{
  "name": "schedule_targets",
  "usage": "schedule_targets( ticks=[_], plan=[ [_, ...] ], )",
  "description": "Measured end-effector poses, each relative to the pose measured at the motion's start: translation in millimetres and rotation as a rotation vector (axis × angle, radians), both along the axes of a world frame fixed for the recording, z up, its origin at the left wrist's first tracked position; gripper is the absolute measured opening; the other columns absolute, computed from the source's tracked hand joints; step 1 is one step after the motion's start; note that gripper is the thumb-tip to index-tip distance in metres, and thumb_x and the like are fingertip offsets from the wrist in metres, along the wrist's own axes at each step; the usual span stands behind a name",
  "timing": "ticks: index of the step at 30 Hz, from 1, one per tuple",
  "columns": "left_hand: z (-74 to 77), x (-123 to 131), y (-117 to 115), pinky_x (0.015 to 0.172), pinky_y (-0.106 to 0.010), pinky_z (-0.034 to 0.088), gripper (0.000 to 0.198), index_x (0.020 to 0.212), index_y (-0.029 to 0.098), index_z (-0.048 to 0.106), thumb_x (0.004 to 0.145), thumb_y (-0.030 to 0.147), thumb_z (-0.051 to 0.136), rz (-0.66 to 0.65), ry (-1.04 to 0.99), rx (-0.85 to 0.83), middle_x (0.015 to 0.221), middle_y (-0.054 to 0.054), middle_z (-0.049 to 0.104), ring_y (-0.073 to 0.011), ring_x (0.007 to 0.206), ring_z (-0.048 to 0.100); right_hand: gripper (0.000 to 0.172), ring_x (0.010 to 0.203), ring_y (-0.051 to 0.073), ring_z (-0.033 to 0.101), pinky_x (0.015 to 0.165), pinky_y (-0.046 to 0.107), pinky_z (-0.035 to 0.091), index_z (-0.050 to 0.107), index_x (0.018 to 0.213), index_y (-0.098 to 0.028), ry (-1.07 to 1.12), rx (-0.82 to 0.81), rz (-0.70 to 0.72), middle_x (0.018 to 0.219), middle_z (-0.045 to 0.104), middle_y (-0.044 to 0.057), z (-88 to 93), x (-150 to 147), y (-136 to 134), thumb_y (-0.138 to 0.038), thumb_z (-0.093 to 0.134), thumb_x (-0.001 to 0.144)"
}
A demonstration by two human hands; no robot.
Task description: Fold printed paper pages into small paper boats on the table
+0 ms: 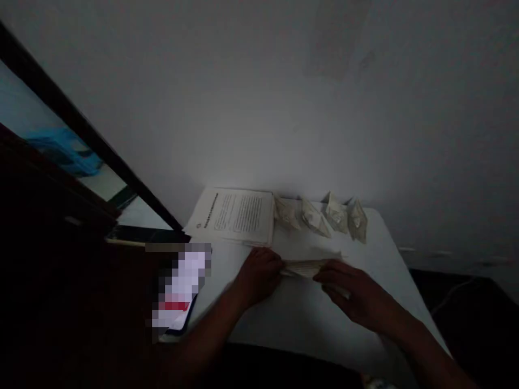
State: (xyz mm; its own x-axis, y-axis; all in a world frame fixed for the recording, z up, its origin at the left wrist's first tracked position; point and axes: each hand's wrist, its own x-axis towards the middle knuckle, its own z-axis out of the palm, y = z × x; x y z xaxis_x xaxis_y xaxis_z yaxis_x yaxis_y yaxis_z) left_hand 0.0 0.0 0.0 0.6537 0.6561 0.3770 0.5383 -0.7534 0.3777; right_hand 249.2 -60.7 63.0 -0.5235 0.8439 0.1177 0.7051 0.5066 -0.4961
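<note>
Nearest to us, our two forearms reach forward over a white surface (pixel 308 319) in a dim room. Our left hand (pixel 259 273) and our right hand (pixel 351 294) sit a short way apart, with a folded piece of paper (pixel 304 267) stretched between them. Each of our hands grips one end of it: the left closes on the left end, the right pinches the right end from above. The paper lies low, at or just over the surface; we cannot tell whether it touches. It looks flattened into a long narrow strip, pale and creased.

Beyond our hands, near the wall, four folded paper boats (pixel 322 219) stand in a row, close together, each with a pointed peak. Just left of them, beyond our left hand, lies a stack of printed sheets (pixel 237 216), face up, its text too small for us to read.

Left of our left hand, at the edge of the surface, a blurred white and red object (pixel 180 292) rests; we cannot make out what it is. Farther left, a dark window frame (pixel 81 129) slants across the view with blue daylight behind it. A plain grey wall (pixel 324 97) rises behind everything.
</note>
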Motion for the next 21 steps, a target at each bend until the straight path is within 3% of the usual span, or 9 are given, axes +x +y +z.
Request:
schedule_targets(
  ticks=[5, 9, 13, 21],
  plan=[
    [2.7, -0.1, -0.4, 0.083, -0.037, 0.039, 0.022, 0.095, 0.019, 0.063, 0.073, 0.017, 0.063, -0.019, -0.018, -0.015, 0.094, -0.005, 0.063, -0.0212, 0.093, 0.053, 0.033, 0.107, 0.023, 0.054, 0.093, 0.039, 0.044, 0.059, 0.114, -0.022, -0.115, -0.029, 0.011, 0.118, 0.059, 0.008, -5.3, -12.6, -5.7, -0.031, 0.059, 0.082],
    [4.9, 0.2, -1.6, 0.084, -0.038, 0.038, 0.020, 0.093, 0.019, 0.064, 0.073, 0.017, 0.062, -0.028, 0.013, -0.033, 0.094, -0.006, 0.061, -0.0216, 0.092, 0.051, 0.028, 0.106, 0.025, 0.053, 0.092, 0.044, 0.043, 0.060, 0.112, -0.021, -0.187, 0.081, -0.031, 0.116, 0.060, 0.009, -20.5, -29.4, -2.2, -0.019, 0.050, 0.086],
    [5.5, 0.6, -2.4, 0.084, -0.037, 0.038, 0.016, 0.091, 0.019, 0.064, 0.076, 0.018, 0.060, -0.021, 0.019, -0.021, 0.093, -0.006, 0.060, -0.0212, 0.092, 0.051, 0.033, 0.103, 0.025, 0.052, 0.087, 0.042, 0.047, 0.060, 0.112, -0.018, -0.186, 0.177, -0.067, 0.114, 0.060, 0.011, -39.2, -42.1, 3.4, -0.009, 0.052, 0.082],
    [9.5, 5.6, 2.1, 0.079, -0.034, 0.037, 0.010, 0.082, 0.020, 0.064, 0.084, 0.027, 0.056, 0.030, 0.088, -0.098, 0.088, -0.003, 0.059, -0.0187, 0.087, 0.051, 0.032, 0.104, 0.023, 0.050, 0.087, 0.039, 0.047, 0.061, 0.112, -0.019, -0.063, 0.254, -0.096, 0.113, 0.059, 0.010, -58.6, -43.1, 6.9, -0.010, 0.052, 0.082]
  ],
)
